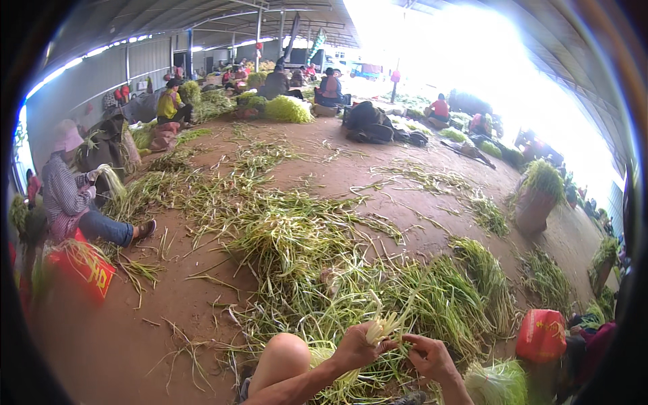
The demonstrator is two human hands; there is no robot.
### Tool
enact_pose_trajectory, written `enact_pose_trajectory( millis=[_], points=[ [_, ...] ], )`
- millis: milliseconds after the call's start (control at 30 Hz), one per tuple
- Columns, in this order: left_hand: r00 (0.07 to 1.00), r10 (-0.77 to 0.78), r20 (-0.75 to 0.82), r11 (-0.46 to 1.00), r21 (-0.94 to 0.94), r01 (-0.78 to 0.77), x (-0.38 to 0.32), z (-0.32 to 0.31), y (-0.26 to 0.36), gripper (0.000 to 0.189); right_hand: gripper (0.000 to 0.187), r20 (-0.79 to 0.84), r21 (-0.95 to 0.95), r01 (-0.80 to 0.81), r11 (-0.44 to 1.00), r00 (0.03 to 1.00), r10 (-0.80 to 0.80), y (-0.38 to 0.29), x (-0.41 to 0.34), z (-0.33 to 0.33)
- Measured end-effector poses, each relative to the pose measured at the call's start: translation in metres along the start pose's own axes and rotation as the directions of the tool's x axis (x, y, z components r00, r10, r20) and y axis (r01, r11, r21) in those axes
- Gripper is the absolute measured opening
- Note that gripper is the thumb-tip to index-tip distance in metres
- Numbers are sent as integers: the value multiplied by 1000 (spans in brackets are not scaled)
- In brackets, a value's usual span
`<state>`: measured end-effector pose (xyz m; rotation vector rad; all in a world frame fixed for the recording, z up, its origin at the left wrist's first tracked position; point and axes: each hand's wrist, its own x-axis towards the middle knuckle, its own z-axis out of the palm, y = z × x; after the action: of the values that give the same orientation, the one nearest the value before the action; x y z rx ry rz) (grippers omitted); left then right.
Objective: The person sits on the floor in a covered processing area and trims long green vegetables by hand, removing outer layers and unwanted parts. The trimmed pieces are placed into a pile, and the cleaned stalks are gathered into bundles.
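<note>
My left hand [354,349] is closed around a bunch of pale, cream-coloured stalks [382,328], with their cut-looking ends pointing up and away from me. Fingertips of my right hand [430,357] pinch close beside it, on a thin green stalk [409,306] that rises past the bunch. Both hands are above a heap of long green leafy stalks [354,288] spread over the ground before me. My bent bare knee [283,354] stands left of the hands. Paler stalks lie partly hidden beneath my left forearm.
A bundle of whitish-green stalks [496,382] lies at my lower right, near a red bag [541,335] with writing. At left, a seated person [71,187] handles stalks beside another red bag [83,268]. A filled sack [534,207] stands at right. More people sit farther back.
</note>
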<state>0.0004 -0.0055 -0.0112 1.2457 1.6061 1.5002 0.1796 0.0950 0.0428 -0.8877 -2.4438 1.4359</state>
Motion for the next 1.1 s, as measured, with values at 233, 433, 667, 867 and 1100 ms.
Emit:
enact_pose_trajectory(
  millis=[233,433,667,867,1100],
  points=[
    [970,1,-241,1000,25,5,-4,-27,3,17,27,-98,-228,-59,972,995,37,37,-7,-14],
    [841,21,-540,959,-226,-170,-4,-56,-1,8,12,-377,-351,-198,915,924,56,110,-4,-54],
    [749,-42,-661,925,-310,-221,-7,-83,-2,9,15,-490,-275,-290,917,863,126,151,-18,-83],
    [979,-105,-175,994,-29,101,-6,-35,-9,21,16,-336,146,-171,974,918,211,88,14,-43],
    [998,-64,-19,993,98,65,-1,-5,-4,19,15,-28,190,-25,982,999,31,3,22,21]
  ],
)
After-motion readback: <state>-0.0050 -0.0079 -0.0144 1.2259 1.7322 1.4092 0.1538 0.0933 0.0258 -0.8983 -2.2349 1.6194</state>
